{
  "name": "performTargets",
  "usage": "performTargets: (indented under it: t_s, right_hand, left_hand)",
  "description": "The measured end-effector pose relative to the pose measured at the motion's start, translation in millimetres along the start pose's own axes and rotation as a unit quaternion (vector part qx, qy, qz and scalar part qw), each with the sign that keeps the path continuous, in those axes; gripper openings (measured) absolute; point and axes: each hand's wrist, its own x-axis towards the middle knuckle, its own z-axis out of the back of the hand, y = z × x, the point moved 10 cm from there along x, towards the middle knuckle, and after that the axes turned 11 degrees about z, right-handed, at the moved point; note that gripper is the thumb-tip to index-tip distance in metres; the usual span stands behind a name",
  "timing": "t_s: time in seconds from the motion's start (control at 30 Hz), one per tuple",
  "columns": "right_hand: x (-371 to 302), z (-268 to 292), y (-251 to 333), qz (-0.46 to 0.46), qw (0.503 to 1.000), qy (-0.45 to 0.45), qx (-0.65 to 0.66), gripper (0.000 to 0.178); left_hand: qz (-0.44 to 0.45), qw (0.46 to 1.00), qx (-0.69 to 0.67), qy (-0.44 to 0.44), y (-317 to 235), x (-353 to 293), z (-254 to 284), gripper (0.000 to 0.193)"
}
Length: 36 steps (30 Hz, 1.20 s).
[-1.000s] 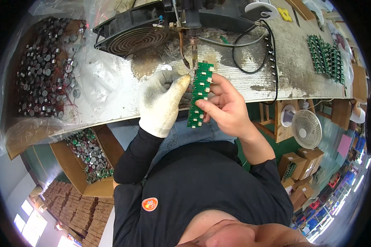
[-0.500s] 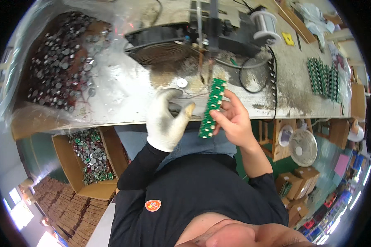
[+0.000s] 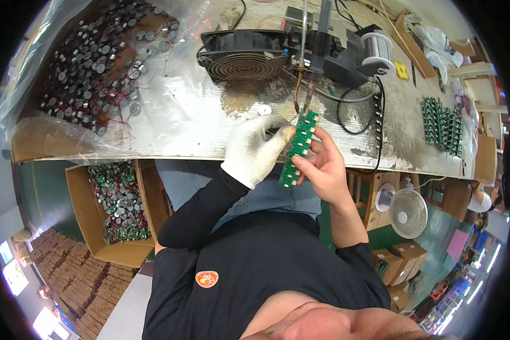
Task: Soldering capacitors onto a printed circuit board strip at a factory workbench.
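My right hand (image 3: 324, 170), bare, grips a long green circuit board strip (image 3: 300, 148) between thumb and fingers. The strip stands tilted, its top end just below the tip of a soldering iron (image 3: 307, 101). My left hand (image 3: 259, 145), in a white glove with stained fingertips, is closed in a pinch beside the board's upper left edge. A thin wire (image 3: 294, 118) shows at its fingertips; the glove hides most of it. Against the back of the glove's fingers lies a small round pale disc part (image 3: 264, 110) on the bench.
Behind my hands stand a black fan (image 3: 243, 56) and a solder wire spool (image 3: 376, 50). Many wired round parts (image 3: 99, 65) lie on plastic at left. Below them is a cardboard box (image 3: 119, 254) of parts. Stacked green boards (image 3: 442, 126) lie at right, past a black cable (image 3: 381, 122).
My left hand has moved right to the board and its fingers have closed from an open spread. The board, in my right hand, now has its top end near the iron tip. The view has shifted.
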Motion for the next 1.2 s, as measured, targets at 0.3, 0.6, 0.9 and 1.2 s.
performTargets:
  t_s: [0.3, 0.6, 0.9, 1.2]
  right_hand:
    - [-3.5, 1.8, 1.1, 0.006, 1.000, 0.003, 0.030, 0.062]
    - [-3.2, 0.8, 1.0, 0.013, 1.000, -0.006, 0.028, 0.060]
    - [-0.9, 0.7, 5.5, 0.035, 0.999, -0.014, 0.022, 0.061]
    - [-1.6, 1.4, 6.3, 0.027, 0.999, -0.017, 0.021, 0.062]
  left_hand:
    - [0.070, 0.997, 0.013, 0.014, 21.0, -4.2, -11.9, 0.021]
    - [0.155, 0.972, -0.175, 0.012, 30.9, -0.8, -8.8, 0.019]
    - [0.146, 0.977, -0.156, 0.003, 30.9, 3.2, -4.0, 0.017]
    - [0.148, 0.973, -0.178, 0.002, 24.8, -0.3, -7.3, 0.017]
